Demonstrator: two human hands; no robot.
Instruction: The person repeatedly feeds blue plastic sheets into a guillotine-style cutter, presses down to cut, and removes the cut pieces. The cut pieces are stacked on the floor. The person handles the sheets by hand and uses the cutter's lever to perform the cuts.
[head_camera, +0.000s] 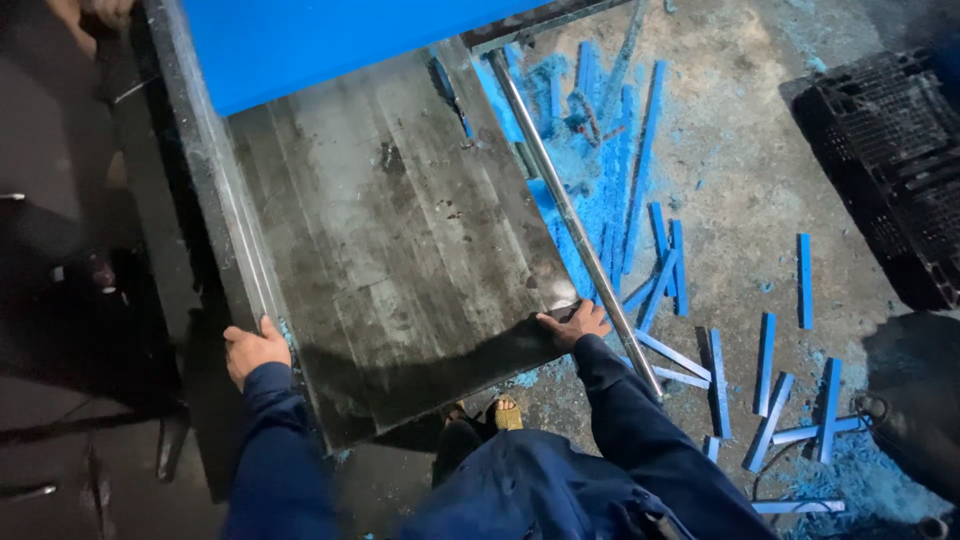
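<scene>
The dark metal table (400, 240) slants across the middle, its near edge at the person's waist. A blue sheet (330, 40) covers its far end and runs out of view at the top. A steel rail (575, 225) borders the table's right side.

The left hand (255, 350) curls over the table's left edge, fingers bent around it. The right hand (575, 323) lies flat and spread on the near right corner, touching the rail.

Right of the rail, blue strips (690, 300) and blue dust litter the concrete floor (740, 150). A black crate (890, 170) is cut off at the right. The left side is too dark to read.
</scene>
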